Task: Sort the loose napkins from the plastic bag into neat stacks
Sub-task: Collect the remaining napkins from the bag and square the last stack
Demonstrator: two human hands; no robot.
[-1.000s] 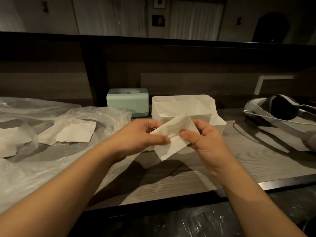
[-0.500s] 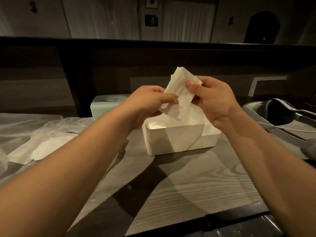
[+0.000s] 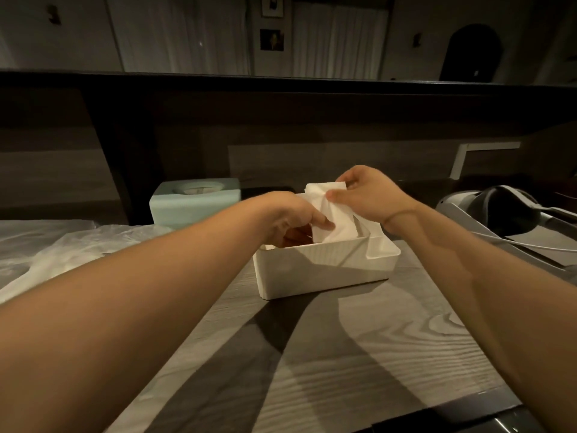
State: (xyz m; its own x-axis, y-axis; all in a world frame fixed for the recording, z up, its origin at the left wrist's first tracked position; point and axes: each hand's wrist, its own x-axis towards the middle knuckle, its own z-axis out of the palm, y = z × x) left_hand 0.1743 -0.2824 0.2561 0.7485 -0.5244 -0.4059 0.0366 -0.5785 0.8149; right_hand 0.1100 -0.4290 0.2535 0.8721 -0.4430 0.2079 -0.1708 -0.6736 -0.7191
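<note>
Clearly, we held one folded napkin (image 3: pixel 331 214) between both hands, standing nearly upright over the near compartment of the white organiser box (image 3: pixel 318 270), its long axis running top to bottom with the lower edge dipping just below the box rim. Our right hand (image 3: pixel 368 198) pinched the top edge between thumb and fingertips, above and slightly behind the box; our left hand (image 3: pixel 290 217) pinched the lower part, thumb pressed on the near face, with the other fingers curled down inside the compartment. We judged the left hand the nearer to the resting place, so the seating of the napkin would turn on it guiding the bottom edge straight down. What lay inside the compartment we could not see: the near wall and our left fingers hid it, so any stack there was a guess. The plastic bag (image 3: pixel 62 251) lay well apart at the left, dim, its remaining napkins hard to make out.
</note>
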